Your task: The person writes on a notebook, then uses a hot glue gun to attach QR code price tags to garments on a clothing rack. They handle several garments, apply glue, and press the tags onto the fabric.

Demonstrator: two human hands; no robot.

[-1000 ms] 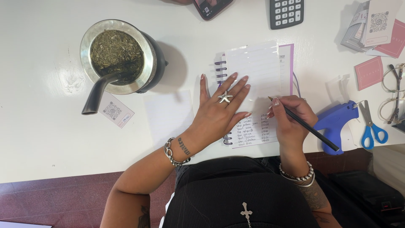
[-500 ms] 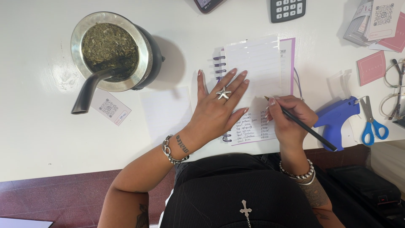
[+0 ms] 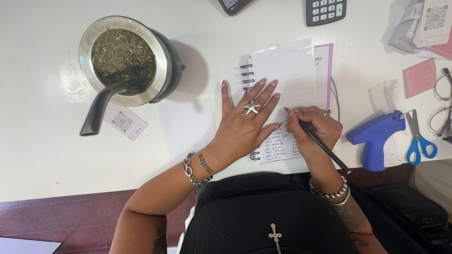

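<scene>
Seen from above, on a white table (image 3: 42, 141). At ten o'clock stands a dark round gourd cup with a metal rim, full of green chopped herb (image 3: 125, 59), its metal straw leaning toward eight o'clock. At centre, the left hand (image 3: 242, 129), wearing a silver starfish ring, lies flat with fingers spread, pinning down a small spiral-bound notebook with white lined pages (image 3: 287, 80). Just to its right, the right hand (image 3: 313, 129) is closed around a thin black pencil (image 3: 320, 143), tip touching the page beside handwritten lines. At three o'clock lie a blue plastic tagging gun (image 3: 376, 138) and blue-handled scissors (image 3: 421, 141). The full cup sits near the left forearm; a careless elbow sweep could likely tip it and wet the pages.
</scene>
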